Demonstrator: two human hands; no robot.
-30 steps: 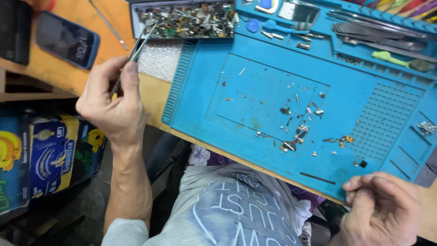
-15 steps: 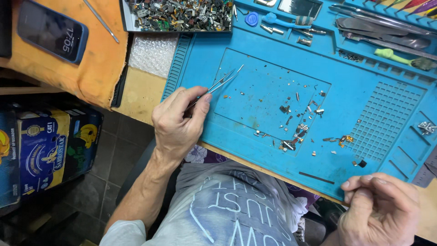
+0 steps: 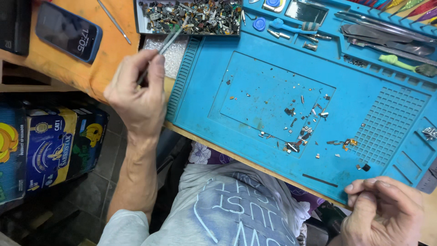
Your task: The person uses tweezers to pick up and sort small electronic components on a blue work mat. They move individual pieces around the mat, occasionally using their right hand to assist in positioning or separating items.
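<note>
Left of the blue mat [image 3: 373,114] lay a phone [image 3: 67,31]. The left hand [image 3: 136,93] pinched tweezers [image 3: 164,45] just off the mat's left edge, their tips in the tray of small parts [image 3: 191,16] above it. At the mat's near right corner, the right hand [image 3: 384,212] was curled (whether holding anything, I couldn't tell).

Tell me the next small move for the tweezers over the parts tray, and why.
Probably lower the tweezers a touch and close the tips on one piece. The left hand holds them with the tips at the heaped tray, and I can't tell that anything is gripped.
</note>
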